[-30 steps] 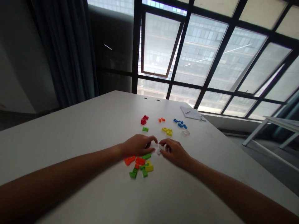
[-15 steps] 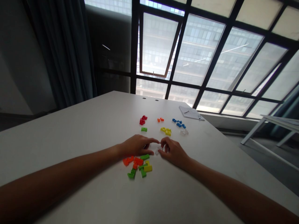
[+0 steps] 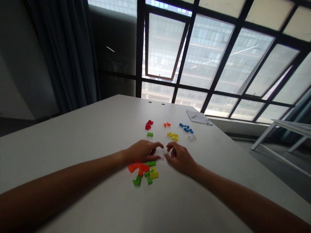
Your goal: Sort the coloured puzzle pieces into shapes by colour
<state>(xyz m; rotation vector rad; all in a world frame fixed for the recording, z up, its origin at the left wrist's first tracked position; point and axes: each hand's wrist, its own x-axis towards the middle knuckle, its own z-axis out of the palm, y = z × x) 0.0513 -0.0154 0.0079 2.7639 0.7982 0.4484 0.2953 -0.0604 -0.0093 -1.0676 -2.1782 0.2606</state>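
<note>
Both my hands rest on a white table [image 3: 73, 142], fingertips almost meeting. My left hand [image 3: 142, 151] has its fingers curled, thumb and forefinger pinched toward a small clear plastic piece [image 3: 165, 151]. My right hand [image 3: 179, 156] pinches the same clear piece from the other side. Just under my left hand lies a heap of orange, green and yellow puzzle pieces [image 3: 144, 171]. Farther off sit sorted groups: red pieces [image 3: 148, 125], a green piece [image 3: 150, 134], orange pieces [image 3: 167, 124], yellow pieces [image 3: 173, 136], blue pieces [image 3: 186, 128] and clear pieces [image 3: 191, 137].
A clipboard with paper [image 3: 198, 117] lies near the table's far right corner. The table's right edge drops off to the floor, where another white table [image 3: 289, 129] stands. A large grid window and a dark curtain [image 3: 70, 55] lie beyond.
My two hands have drawn a little closer together around the clear piece, which now lies more hidden between the fingertips. The view has shifted slightly.
</note>
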